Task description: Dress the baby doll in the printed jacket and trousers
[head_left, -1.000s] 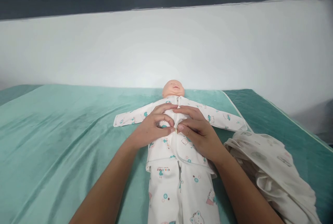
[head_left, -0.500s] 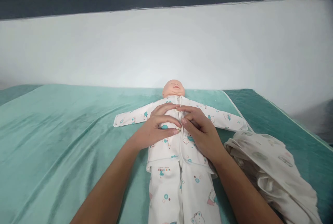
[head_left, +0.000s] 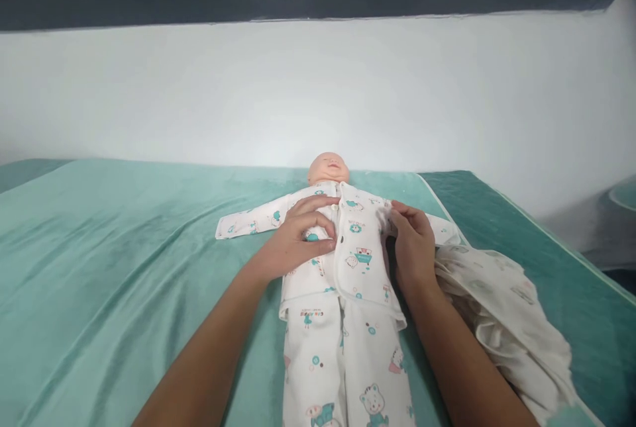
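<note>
Doll's head (head_left: pixel 328 167) at twelve, trousers (head_left: pixel 318 341) at six; between, jacket (head_left: pixel 362 281), sleeves (head_left: pixel 248 220) spread. Left hand (head_left: pixel 294 241) half-curled at centre, grip indeterminable from where I stand; right hand (head_left: pixel 415 238) apparently pinching the jacket's two-o'clock side. Jacket and trousers seem in place, fastening doubtful.

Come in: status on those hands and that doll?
Left hand on shirt front; right hand at sleeve. Doll on its back. Crumpled cloth beside right arm.
</note>
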{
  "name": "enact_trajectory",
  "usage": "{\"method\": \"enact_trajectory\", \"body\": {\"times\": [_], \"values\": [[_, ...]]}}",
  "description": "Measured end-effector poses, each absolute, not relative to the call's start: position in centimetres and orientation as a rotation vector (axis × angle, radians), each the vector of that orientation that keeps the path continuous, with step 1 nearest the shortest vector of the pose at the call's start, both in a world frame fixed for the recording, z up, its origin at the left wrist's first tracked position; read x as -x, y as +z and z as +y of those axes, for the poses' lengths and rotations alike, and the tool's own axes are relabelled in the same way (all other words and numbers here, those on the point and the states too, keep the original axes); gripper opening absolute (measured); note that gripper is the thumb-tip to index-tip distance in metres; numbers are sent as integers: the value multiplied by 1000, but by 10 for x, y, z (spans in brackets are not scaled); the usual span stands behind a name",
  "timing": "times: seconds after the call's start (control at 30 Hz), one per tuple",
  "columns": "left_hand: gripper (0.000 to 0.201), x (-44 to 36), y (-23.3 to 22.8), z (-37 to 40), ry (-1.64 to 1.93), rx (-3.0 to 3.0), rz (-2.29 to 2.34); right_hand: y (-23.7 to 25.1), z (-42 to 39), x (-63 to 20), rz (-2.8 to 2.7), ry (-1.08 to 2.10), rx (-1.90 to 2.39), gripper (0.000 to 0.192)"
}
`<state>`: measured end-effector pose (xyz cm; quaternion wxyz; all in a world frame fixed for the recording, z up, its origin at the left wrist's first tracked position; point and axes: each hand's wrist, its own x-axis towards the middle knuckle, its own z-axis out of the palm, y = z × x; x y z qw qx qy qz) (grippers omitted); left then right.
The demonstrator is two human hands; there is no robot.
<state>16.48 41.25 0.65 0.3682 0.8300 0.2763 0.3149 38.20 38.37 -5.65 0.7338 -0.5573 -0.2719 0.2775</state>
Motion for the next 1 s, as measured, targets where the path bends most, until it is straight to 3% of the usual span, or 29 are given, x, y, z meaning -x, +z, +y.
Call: {"method": "enact_trajectory", "body": {"times": [0.3,0.53,0.73,0.87,1.0], "values": [[17,-159,7,414,942,-1755,641,-64,339,-418,-757,476,1549,40],[21,-155,0,419,1077,-1578,703,-71,315,-426,-909,319,1589,34],[21,-175,0,407,1141,-1875,1017,-15,351,-362,-1221,348,1496,27],[15,-178,-1,408,1152,-1988,1080,25,385,-333,-1605,251,1886,27],[18,-168,-2,419,1223,-1707,1117,32,398,-327,-1752,171,2056,30]]}}
